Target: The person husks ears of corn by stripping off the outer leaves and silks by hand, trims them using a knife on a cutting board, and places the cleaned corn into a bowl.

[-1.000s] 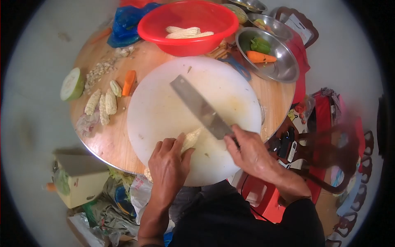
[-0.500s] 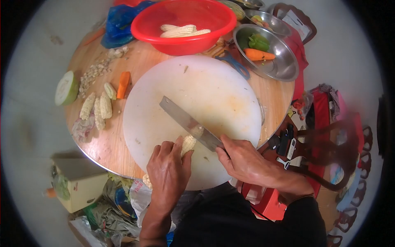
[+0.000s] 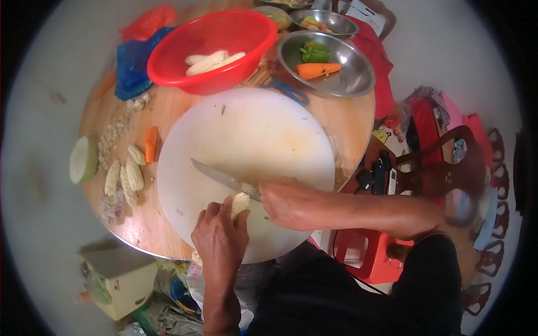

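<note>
My left hand [image 3: 220, 232] is closed around a pale corn cob [image 3: 240, 204], which pokes out past the fingertips on the near part of a round white cutting board [image 3: 255, 131]. My right hand [image 3: 288, 203] grips a kitchen knife [image 3: 216, 175] with a broad blade; the handle is hidden in the fist. The blade slants across the board to the upper left, against the far end of the cob. Whether the edge has gone into the corn I cannot tell.
A red basin [image 3: 168, 59] of corn cobs stands behind the board, beside a steel bowl [image 3: 358, 84] with a carrot and green pepper. Left of the board lie several small cobs [image 3: 132, 173], a carrot piece [image 3: 151, 144], garlic [image 3: 110, 137] and a cut green gourd [image 3: 84, 160].
The view has shifted. My right forearm has swung to lie nearly level, and the blade now shows narrower and more edge-on. My left hand still holds the cob.
</note>
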`<move>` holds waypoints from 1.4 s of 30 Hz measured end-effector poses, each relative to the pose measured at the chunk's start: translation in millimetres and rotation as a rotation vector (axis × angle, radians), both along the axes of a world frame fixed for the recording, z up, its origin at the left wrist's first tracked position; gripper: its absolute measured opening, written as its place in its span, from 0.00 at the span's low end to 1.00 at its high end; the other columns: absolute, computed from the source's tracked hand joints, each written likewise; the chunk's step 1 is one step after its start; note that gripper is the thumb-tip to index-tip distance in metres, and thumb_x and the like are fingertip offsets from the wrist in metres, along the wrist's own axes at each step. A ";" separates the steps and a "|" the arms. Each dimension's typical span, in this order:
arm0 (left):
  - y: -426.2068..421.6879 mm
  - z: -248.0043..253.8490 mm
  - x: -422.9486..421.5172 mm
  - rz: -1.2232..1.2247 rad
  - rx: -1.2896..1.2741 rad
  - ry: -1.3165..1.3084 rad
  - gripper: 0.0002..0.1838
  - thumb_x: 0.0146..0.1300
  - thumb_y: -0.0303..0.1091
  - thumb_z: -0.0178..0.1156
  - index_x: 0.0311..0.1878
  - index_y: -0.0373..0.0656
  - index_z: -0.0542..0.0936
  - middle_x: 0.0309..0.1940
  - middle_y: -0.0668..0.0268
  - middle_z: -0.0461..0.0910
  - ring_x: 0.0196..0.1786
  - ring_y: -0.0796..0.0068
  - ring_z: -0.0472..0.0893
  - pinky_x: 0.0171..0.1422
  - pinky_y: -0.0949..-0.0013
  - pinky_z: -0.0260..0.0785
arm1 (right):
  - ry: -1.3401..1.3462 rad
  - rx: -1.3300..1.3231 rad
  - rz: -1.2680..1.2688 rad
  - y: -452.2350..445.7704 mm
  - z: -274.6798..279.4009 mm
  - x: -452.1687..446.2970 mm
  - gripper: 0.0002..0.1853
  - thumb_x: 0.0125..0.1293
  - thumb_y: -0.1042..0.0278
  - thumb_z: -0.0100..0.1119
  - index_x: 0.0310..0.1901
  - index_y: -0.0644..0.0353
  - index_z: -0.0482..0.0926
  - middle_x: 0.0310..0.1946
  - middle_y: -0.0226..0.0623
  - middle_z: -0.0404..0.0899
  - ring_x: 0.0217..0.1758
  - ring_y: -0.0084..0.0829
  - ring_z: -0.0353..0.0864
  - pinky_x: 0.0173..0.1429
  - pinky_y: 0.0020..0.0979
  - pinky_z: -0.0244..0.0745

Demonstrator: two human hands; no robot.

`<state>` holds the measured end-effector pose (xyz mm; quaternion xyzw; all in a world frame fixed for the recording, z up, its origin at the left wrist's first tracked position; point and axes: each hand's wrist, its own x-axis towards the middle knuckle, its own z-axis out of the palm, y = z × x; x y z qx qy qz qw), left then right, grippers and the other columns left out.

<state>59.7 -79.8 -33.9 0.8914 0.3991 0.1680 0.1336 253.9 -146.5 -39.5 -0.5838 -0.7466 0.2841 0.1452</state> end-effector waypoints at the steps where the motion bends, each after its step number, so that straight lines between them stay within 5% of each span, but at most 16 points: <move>1: 0.9 -0.4 -1.9 0.015 -0.033 -0.002 0.21 0.55 0.35 0.73 0.53 0.40 0.85 0.36 0.57 0.82 0.40 0.53 0.83 0.44 0.53 0.75 | 0.046 -0.001 -0.134 1.3 2.6 -6.2 0.12 0.72 0.71 0.54 0.42 0.76 0.71 0.26 0.63 0.78 0.33 0.66 0.81 0.36 0.55 0.74; 6: 8.2 16.3 -22.5 0.033 -0.188 -0.063 0.20 0.59 0.35 0.73 0.53 0.38 0.84 0.40 0.53 0.85 0.43 0.52 0.85 0.48 0.55 0.78 | 0.152 0.234 -0.285 -12.3 -4.7 -1.7 0.13 0.74 0.67 0.54 0.43 0.73 0.74 0.30 0.62 0.80 0.36 0.65 0.82 0.40 0.55 0.75; 9: 10.5 25.6 -43.5 0.109 -0.487 -0.247 0.21 0.65 0.33 0.69 0.60 0.39 0.81 0.45 0.52 0.86 0.47 0.57 0.87 0.52 0.59 0.79 | 0.257 -0.016 -0.429 -26.5 24.2 20.1 0.14 0.74 0.66 0.56 0.47 0.73 0.72 0.31 0.62 0.80 0.35 0.64 0.82 0.41 0.55 0.76; 11: 13.7 32.6 -51.3 -0.019 -0.881 -0.623 0.24 0.71 0.32 0.65 0.68 0.39 0.75 0.54 0.55 0.84 0.57 0.64 0.84 0.60 0.64 0.75 | 0.013 0.120 -0.579 -31.4 33.3 31.6 0.14 0.74 0.65 0.58 0.49 0.70 0.73 0.33 0.59 0.82 0.35 0.62 0.83 0.41 0.55 0.77; 15: 13.3 34.3 -48.5 -0.269 -1.039 -0.782 0.28 0.74 0.32 0.61 0.74 0.35 0.68 0.66 0.60 0.76 0.69 0.67 0.74 0.73 0.64 0.65 | -0.376 0.280 -0.575 -28.1 10.9 45.3 0.16 0.73 0.60 0.60 0.49 0.65 0.74 0.37 0.56 0.83 0.34 0.59 0.85 0.39 0.54 0.80; 19: 8.4 23.8 -49.5 -0.350 -1.305 -0.970 0.31 0.75 0.34 0.58 0.76 0.32 0.64 0.66 0.56 0.76 0.66 0.63 0.78 0.73 0.59 0.68 | -0.455 0.267 -0.565 -28.9 -6.6 48.1 0.18 0.71 0.60 0.62 0.51 0.65 0.74 0.41 0.55 0.80 0.40 0.57 0.85 0.39 0.53 0.80; 22: 1.6 24.0 -48.4 -0.267 -1.353 -1.108 0.38 0.72 0.41 0.62 0.77 0.31 0.61 0.56 0.48 0.80 0.59 0.53 0.81 0.68 0.50 0.74 | -0.476 0.362 -0.570 -30.4 -9.6 41.8 0.20 0.69 0.60 0.65 0.53 0.66 0.74 0.43 0.56 0.78 0.48 0.56 0.84 0.44 0.51 0.80; 25: 2.1 17.8 -48.7 -0.286 -1.397 -1.233 0.35 0.74 0.41 0.60 0.77 0.32 0.61 0.57 0.48 0.78 0.60 0.51 0.81 0.67 0.46 0.76 | -0.559 0.550 -0.484 -32.6 -5.7 25.0 0.20 0.68 0.63 0.66 0.54 0.67 0.75 0.46 0.56 0.78 0.51 0.54 0.82 0.50 0.48 0.80; 27: 4.6 12.4 -47.3 -0.292 -1.442 -1.287 0.33 0.76 0.38 0.58 0.78 0.34 0.60 0.60 0.50 0.77 0.63 0.51 0.79 0.71 0.45 0.73 | 0.039 0.484 -0.346 -33.4 0.5 -0.8 0.20 0.71 0.63 0.64 0.57 0.69 0.76 0.50 0.55 0.79 0.52 0.49 0.83 0.55 0.43 0.79; 28: 6.7 9.6 -45.7 -0.301 -1.494 -1.332 0.32 0.77 0.36 0.55 0.78 0.37 0.59 0.63 0.52 0.75 0.67 0.51 0.77 0.74 0.43 0.69 | 0.038 0.486 -0.340 -35.1 -0.5 -16.5 0.20 0.71 0.63 0.64 0.57 0.69 0.76 0.50 0.55 0.79 0.52 0.49 0.83 0.55 0.43 0.79; 30: 9.4 1.7 -39.1 -0.313 -1.471 -1.380 0.31 0.77 0.36 0.56 0.78 0.37 0.60 0.64 0.51 0.75 0.68 0.50 0.76 0.74 0.43 0.69 | 0.695 0.033 -0.238 -38.5 -2.9 -43.5 0.22 0.74 0.60 0.62 0.60 0.69 0.75 0.50 0.54 0.81 0.52 0.42 0.84 0.55 0.39 0.78; 33: 13.5 -0.6 -31.3 -0.273 -1.434 -1.421 0.31 0.77 0.36 0.57 0.77 0.38 0.61 0.66 0.50 0.74 0.70 0.50 0.75 0.75 0.44 0.69 | 0.669 -0.245 -0.246 -34.2 5.2 -49.6 0.25 0.73 0.55 0.63 0.61 0.68 0.76 0.46 0.53 0.83 0.52 0.36 0.85 0.55 0.36 0.78; 37: 21.3 -14.4 -34.0 -0.169 -1.312 -1.424 0.29 0.77 0.37 0.58 0.75 0.35 0.65 0.66 0.47 0.75 0.65 0.49 0.79 0.66 0.49 0.77 | 0.516 -0.227 -0.431 -35.4 24.2 -51.6 0.26 0.69 0.52 0.68 0.58 0.66 0.78 0.44 0.52 0.83 0.48 0.39 0.86 0.53 0.39 0.78; 42: 26.7 -21.5 -32.4 -0.001 -1.149 -1.300 0.22 0.75 0.37 0.61 0.65 0.32 0.77 0.57 0.50 0.82 0.58 0.54 0.84 0.65 0.54 0.78 | 0.211 0.249 -0.504 -42.4 21.4 -44.9 0.26 0.61 0.55 0.75 0.53 0.64 0.80 0.45 0.51 0.79 0.47 0.51 0.84 0.52 0.47 0.79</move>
